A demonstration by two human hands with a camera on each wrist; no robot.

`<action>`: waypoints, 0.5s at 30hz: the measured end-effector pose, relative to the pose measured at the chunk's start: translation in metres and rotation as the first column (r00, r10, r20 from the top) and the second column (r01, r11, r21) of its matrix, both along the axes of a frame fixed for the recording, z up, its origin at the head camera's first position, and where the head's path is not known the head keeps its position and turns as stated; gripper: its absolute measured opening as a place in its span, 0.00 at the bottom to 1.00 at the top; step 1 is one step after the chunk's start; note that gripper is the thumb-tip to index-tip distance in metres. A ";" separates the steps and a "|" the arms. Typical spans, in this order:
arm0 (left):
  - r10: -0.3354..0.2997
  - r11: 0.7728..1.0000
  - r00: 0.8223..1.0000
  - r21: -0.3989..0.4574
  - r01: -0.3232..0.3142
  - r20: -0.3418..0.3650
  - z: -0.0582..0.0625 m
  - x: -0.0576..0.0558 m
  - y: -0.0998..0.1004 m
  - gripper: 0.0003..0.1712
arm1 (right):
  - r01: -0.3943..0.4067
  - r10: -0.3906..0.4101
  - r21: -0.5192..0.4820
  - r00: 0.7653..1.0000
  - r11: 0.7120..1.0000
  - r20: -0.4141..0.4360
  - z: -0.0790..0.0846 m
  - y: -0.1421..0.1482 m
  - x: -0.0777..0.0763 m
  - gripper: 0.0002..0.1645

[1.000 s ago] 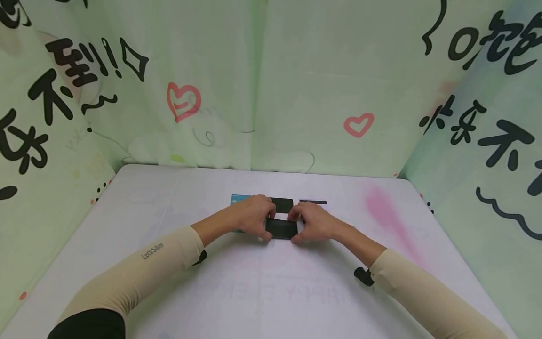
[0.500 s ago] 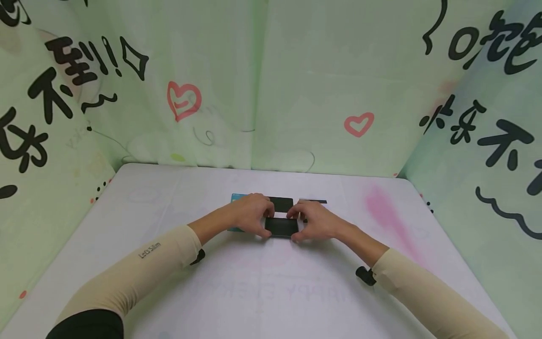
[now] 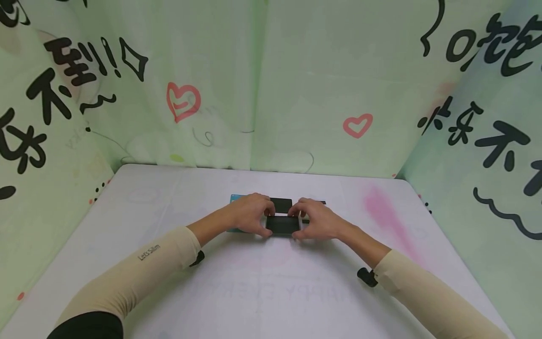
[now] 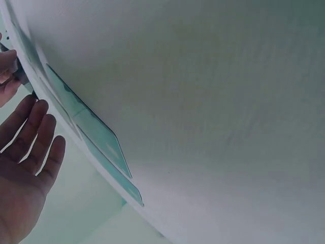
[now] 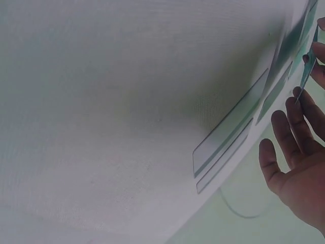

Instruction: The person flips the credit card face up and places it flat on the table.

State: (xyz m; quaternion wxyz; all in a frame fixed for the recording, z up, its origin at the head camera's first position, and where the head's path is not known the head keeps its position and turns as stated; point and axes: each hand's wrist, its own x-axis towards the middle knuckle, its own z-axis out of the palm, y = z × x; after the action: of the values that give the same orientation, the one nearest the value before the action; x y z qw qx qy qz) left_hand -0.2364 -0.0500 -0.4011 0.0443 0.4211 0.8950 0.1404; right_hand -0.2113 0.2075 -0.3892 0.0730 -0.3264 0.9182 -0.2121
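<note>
A thin black card [image 3: 282, 225] is held by both hands, one at each short end, in the head view. My left hand [image 3: 251, 212] grips its left end, with the thumb at the near corner and a finger at the far one. My right hand [image 3: 315, 219] pinches the right end likewise. In the right wrist view the held card [image 5: 307, 71] appears edge-on, tilted up off the table. Behind it a second black card [image 3: 281, 205] lies flat. Blue cards [image 3: 235, 197] are partly covered by the left hand.
Dark strip-like ends of cards [image 3: 323, 202] show beside the right hand. Two flat cards [image 4: 94, 127] lie on the white table [image 3: 271, 292] in the left wrist view. Green printed curtains [image 3: 296, 70] enclose the table's back and sides.
The held black card has shifted slightly away and to the right, with both hands still on it. My right hand now covers more of the dark strip behind it.
</note>
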 end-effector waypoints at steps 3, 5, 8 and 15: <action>0.006 1.000 1.000 0.013 -0.006 0.012 -0.001 0.000 0.000 0.26 | 0.006 -0.006 -0.005 1.000 1.000 -0.004 0.000 0.002 -0.001 0.27; 0.005 1.000 1.000 0.019 -0.006 0.014 -0.001 0.001 0.000 0.27 | 0.014 -0.014 -0.007 1.000 1.000 -0.001 0.001 0.004 -0.001 0.27; 0.005 1.000 1.000 0.030 -0.005 0.015 -0.002 0.002 0.000 0.27 | 0.024 -0.024 -0.012 1.000 1.000 0.009 0.002 0.006 -0.002 0.27; 0.014 0.999 1.000 0.042 -0.014 0.009 -0.001 0.003 -0.002 0.27 | 0.045 -0.045 -0.001 0.999 0.999 0.001 0.004 0.012 -0.001 0.28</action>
State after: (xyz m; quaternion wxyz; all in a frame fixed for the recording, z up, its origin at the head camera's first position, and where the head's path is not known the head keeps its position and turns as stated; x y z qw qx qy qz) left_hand -0.2332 -0.0516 -0.4023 0.0386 0.4152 0.8945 0.1614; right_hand -0.2124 0.2198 -0.3853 0.0685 -0.3056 0.9252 -0.2142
